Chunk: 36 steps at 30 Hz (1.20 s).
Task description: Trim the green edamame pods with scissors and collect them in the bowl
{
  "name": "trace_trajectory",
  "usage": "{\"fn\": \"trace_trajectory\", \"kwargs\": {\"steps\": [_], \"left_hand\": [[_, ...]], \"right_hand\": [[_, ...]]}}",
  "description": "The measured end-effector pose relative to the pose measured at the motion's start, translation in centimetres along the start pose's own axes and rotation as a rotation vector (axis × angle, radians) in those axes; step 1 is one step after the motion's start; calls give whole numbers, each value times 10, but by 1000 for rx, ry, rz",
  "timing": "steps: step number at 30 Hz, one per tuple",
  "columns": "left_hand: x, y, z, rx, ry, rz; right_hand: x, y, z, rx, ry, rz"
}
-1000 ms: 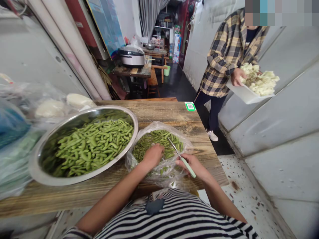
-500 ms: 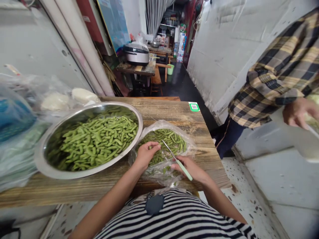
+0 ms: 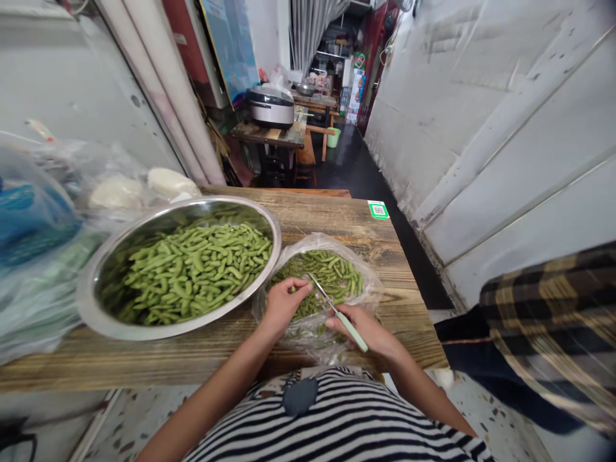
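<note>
My left hand (image 3: 283, 301) is pinched closed over a clear plastic bag of edamame pods (image 3: 332, 266). What its fingertips hold is too small to make out. A pair of scissors (image 3: 350, 330) with pale green handles, seen nearly edge-on, is in my right hand (image 3: 363, 327). Its blades point up and left, and the tip is close to my left fingertips. To the left stands a wide steel basin (image 3: 144, 335) with a large heap of green edamame pods (image 3: 202, 269) in it.
Both basin and bag rest on a wooden table (image 3: 332, 215). Plastic bags (image 3: 43, 282) crowd its left end, and a QR card (image 3: 378, 210) lies at the far right corner. A person in a plaid shirt (image 3: 553, 321) is close on the right. A rice cooker (image 3: 270, 108) stands on a table beyond.
The person in plaid has moved lower and nearer at the right edge. The scissors' tip has come closer to my left fingertips. The view has shifted slightly.
</note>
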<state>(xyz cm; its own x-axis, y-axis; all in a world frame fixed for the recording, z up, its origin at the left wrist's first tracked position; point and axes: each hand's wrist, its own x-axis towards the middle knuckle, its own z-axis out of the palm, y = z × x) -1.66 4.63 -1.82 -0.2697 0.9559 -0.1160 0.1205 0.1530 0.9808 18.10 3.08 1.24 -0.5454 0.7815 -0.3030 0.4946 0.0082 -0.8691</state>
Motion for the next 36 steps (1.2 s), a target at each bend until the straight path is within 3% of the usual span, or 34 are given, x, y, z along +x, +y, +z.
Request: {"fn": "trace_trajectory", "kwargs": {"steps": [9, 24, 36], "left_hand": [[4, -1, -7, -110, -19, -37], [1, 20, -8, -173, -209, -100], [1, 19, -10, -134, -180, -120]], "right_hand": [[2, 5, 6, 215, 35, 79], [-1, 10, -2, 33, 103, -22], [-7, 3, -10, -56, 67, -82]]}}
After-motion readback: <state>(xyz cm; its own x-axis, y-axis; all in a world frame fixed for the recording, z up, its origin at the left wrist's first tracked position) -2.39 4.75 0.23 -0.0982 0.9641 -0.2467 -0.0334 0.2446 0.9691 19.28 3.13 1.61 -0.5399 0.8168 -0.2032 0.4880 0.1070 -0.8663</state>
